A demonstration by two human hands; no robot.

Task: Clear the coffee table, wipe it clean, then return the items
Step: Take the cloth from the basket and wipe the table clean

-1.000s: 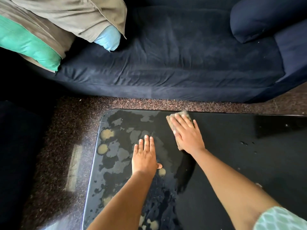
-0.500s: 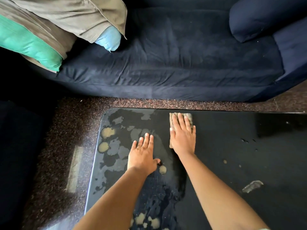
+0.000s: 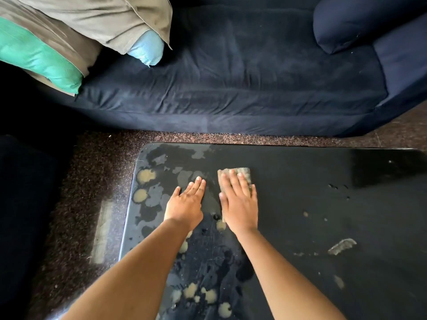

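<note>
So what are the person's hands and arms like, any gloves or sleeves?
The left hand and right hand are bare: no gloves, rings or watch visible. Both forearms are bare to the picture's edge; no sleeve shows.

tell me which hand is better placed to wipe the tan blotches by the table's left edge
Probably the right hand: it presses the cloth flat on the table, beside the blotches. The left hand lies nearer them but bare, flat on the top.
</note>
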